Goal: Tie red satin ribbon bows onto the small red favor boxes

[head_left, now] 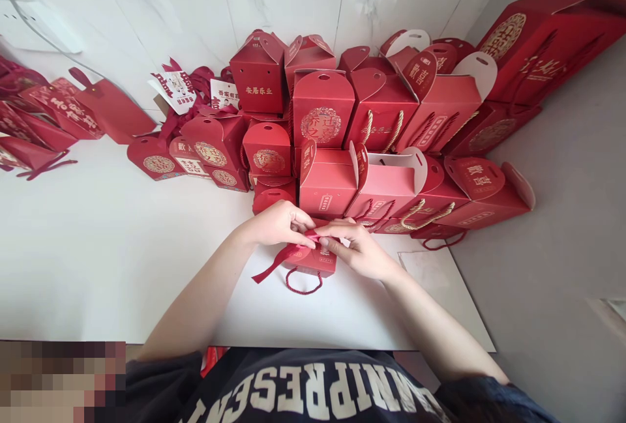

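A small red gift box [311, 262] sits on the white table in front of me, with a red cord handle [304, 291] hanging toward me. On its top lies a red ribbon [274, 264], one tail trailing down to the left. My left hand [280, 222] pinches the ribbon from the left, thumb and fingers closed on it. From the right, my right hand [359, 248] also has its fingertips closed on the ribbon, close to the left ones. My fingers partly cover the knot area and the box top.
Stacked red gift boxes [323, 113] stand along the marble wall behind my hands. A large red bag [542, 51] rests in the right corner by the grey wall. Red pouches [63, 113] lie at the left. The white table's front edge [342, 349] runs close to my body.
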`<state>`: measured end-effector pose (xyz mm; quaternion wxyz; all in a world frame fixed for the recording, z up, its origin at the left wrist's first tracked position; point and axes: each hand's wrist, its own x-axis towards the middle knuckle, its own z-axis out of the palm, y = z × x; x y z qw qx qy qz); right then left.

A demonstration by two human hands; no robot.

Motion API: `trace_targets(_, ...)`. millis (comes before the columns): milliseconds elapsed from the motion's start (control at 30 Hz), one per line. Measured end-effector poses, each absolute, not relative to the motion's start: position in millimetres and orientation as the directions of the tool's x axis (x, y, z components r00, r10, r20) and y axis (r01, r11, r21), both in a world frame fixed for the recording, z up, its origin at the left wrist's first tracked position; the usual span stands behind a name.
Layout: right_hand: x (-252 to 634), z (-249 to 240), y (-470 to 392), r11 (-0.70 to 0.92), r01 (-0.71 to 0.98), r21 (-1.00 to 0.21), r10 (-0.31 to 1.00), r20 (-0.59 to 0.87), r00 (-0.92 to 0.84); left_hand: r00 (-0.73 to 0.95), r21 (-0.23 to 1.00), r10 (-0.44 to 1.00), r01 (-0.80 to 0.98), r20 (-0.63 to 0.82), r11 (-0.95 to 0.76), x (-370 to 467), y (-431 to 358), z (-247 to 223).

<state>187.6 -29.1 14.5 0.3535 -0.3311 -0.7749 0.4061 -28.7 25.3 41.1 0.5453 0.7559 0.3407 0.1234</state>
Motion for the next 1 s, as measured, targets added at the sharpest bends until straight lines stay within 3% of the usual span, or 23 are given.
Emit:
trace_targets(200,180,17,-35,0.577,0.491,-0.653,0.795,0.312,-0.521,0.733,0.87,0.66,0.424,-0.166,-0.252,-30,22,43)
trace_targets(333,183,26,-39,0.619,0.539,-0.571,0.765,0.284,-0.578,0.717,0.86,0.679,0.437,-0.155,-0.265,-31,20,43)
trace_targets(433,187,30,-44,0.584,0.494,-0.645,0.784,0.288,-0.55,0.698,0.839,0.702,0.462,-0.143,-0.288,-31,17,41)
trace_targets(533,190,27,-48,0.463,0.475,-0.748,0.868,0.274,-0.415,0.676,0.835,0.724,0.472,-0.138,-0.282,-31,14,40)
trace_targets(700,188,17,-47,0.441,0.538,-0.719,0.888,0.262,-0.378,0.635,0.874,0.756,0.446,-0.158,-0.192,-30,10,38)
trace_targets(1000,176,16,-43,0.369,0.508,-0.778,0.926,0.263,-0.271,0.636,0.859,0.761,0.456,-0.13,-0.234,-31,9,35)
